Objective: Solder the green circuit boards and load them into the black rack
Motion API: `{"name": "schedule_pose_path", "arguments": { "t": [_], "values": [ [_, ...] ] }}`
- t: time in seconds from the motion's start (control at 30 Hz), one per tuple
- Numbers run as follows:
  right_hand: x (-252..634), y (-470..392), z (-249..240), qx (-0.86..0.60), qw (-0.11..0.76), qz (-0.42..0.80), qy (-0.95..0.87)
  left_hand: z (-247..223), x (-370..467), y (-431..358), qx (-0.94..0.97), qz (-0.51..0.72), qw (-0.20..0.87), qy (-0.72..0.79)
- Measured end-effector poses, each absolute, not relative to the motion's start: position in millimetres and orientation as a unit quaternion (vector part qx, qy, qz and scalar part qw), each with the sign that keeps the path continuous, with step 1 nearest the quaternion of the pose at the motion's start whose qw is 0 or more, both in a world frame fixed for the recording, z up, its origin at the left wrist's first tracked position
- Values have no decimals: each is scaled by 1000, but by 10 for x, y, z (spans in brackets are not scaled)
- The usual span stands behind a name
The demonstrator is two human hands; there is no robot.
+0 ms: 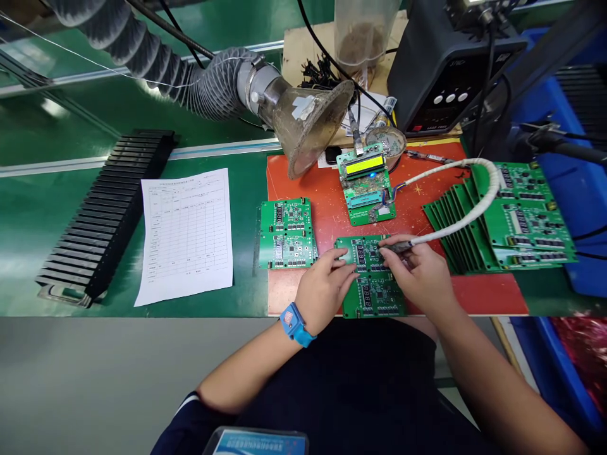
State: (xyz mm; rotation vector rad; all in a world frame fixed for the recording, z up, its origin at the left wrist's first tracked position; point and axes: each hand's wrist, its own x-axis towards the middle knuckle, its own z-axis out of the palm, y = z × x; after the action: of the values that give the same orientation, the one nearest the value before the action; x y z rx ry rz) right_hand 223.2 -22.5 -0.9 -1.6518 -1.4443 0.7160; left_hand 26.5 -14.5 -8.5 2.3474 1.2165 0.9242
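A green circuit board (pixel 374 294) with two dark digit displays lies at the front edge of the orange mat. My left hand (pixel 322 287), wearing a blue wrist strap (pixel 294 323), grips its left edge with bent fingers. My right hand (pixel 422 272) pinches a dark probe connector (pixel 402 246) on a thick white cable (pixel 467 218). The connector's tip is at the board's upper part; my fingers partly cover the contact point. Behind, the cable leads to a programmer board (pixel 367 212) with a lit yellow screen and a blue light.
More circuit boards (pixel 287 234) lie left of my hands; a leaning row of boards (pixel 526 215) stands right. A printed form (pixel 186 237) and a black slotted rack (pixel 111 212) are further left. A fume extraction hood (pixel 315 123) hangs above, near a soldering station (pixel 450 82).
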Motion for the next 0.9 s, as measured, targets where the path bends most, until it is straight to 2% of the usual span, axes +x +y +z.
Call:
{"name": "schedule_pose_path", "arguments": {
  "t": [0.33, 0.57, 0.9],
  "values": [
    [2240, -228, -5, -657, 400, 289, -570, -70, 268, -131, 838, 328, 137, 415],
    [2235, -220, 1, -658, 397, 286, -572, -91, 82, -228, 877, 257, 222, 340],
    [2257, -213, 36, -652, 393, 294, -578, -230, 26, -320, 896, 252, 210, 298]
  ]
}}
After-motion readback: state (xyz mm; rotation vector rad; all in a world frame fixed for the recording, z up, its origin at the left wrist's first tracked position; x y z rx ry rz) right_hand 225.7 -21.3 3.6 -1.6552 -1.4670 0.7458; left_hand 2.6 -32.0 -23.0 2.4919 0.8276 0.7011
